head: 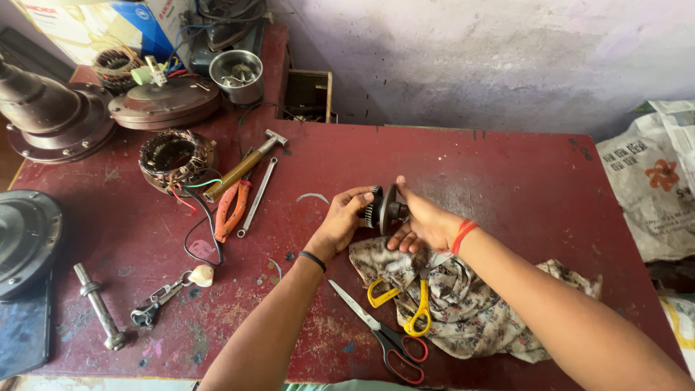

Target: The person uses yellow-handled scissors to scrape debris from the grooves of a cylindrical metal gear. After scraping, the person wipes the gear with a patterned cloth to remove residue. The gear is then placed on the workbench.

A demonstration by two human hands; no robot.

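Observation:
Both hands hold a dark round motor part (384, 210), a toothed rotor with a disc plate, above the red table (507, 174). My left hand (342, 221), with a black band on its wrist, grips the toothed side. My right hand (423, 223), with an orange thread at the wrist, presses its fingers on the disc side. Just under the hands lies a crumpled patterned cloth (470, 308) with yellow-handled scissors (402, 300) on it. Red-handled scissors (384, 333) lie beside the cloth near the front edge.
At the left lie a hammer (242, 166), orange pliers (230, 206), a spanner (257, 197), a wound stator with wires (174, 158), a steel shaft (98, 304) and keys (163, 297). Fan motor housings (54, 116) and a metal cup (236, 74) stand behind. A printed sack (651, 181) sits at the right.

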